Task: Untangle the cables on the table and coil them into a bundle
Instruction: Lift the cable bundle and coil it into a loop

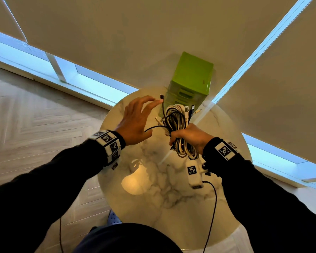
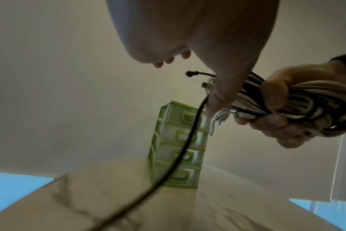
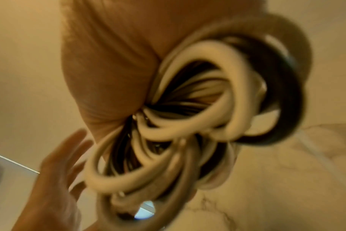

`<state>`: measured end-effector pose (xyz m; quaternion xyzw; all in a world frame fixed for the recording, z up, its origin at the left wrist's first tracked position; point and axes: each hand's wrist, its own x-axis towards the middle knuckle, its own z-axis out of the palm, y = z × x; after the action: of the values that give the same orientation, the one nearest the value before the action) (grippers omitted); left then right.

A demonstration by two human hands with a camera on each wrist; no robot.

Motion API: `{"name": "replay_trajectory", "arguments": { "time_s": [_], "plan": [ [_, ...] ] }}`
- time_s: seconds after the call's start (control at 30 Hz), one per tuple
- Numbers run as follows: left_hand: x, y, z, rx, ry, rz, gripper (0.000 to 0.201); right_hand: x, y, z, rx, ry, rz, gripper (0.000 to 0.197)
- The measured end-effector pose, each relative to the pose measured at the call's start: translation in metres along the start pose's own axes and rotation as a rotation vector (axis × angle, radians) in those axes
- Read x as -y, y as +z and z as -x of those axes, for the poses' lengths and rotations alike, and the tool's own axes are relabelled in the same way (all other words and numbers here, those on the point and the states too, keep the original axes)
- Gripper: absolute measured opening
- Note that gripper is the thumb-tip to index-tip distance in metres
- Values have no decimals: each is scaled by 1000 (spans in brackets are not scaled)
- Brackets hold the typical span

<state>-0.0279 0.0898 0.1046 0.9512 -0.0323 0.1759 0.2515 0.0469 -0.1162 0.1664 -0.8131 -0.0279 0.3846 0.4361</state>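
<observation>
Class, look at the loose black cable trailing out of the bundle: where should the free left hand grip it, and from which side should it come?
Grip the loose black cable on the bare arc just left of the bundle, coming from the left with the left hand. That stretch stands clear of the coils clamped in the right hand, so fingers can likely pinch it alone; its plug end sticks up beyond.

Coiled black-and-white cables (image 1: 177, 123), hand-held

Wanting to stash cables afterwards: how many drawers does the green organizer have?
4, stacked vertically in the green organizer: top drawer, second, third, and bottom drawer. A black cable crosses them; none seems hidden.
</observation>
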Motion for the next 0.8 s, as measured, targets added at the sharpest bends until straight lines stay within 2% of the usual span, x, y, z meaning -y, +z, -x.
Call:
{"name": "replay_trajectory", "arguments": {
  "time_s": [0.07,0.17,0.2,0.27,0.37,0.43,0.47,0.63,0.7,0.8],
  "plan": [
    [2,-1,-10,122,74,-107,85,-2,1,2,43,3,41,13],
    [9,4,-16,148,104,-132,40,-5,1,3,72,-14,53,10],
    [11,6,-16,169,72,-79,28,-6,-1,3,68,-25,54,13],
    [8,10,-13,256,-109,191,13,-9,-7,1,58,-52,27,19],
    [-12,16,-11,318,-473,737,13,-13,-10,-1,38,-127,-55,28],
    [-31,20,-13,291,-665,1103,15,-14,-6,-2,4,-190,-85,26],
    [-40,21,-14,263,-738,1204,17,-14,-3,-2,-10,-215,-104,24],
    [-73,19,-29,126,-955,1578,39,-14,17,0,-6,-295,-251,37],
    [-78,19,-32,98,-1044,1635,43,-14,20,0,-42,-312,-238,42],
    [-80,21,-32,103,-1084,1641,46,-17,20,1,-49,-322,-222,44]
  ]
}}
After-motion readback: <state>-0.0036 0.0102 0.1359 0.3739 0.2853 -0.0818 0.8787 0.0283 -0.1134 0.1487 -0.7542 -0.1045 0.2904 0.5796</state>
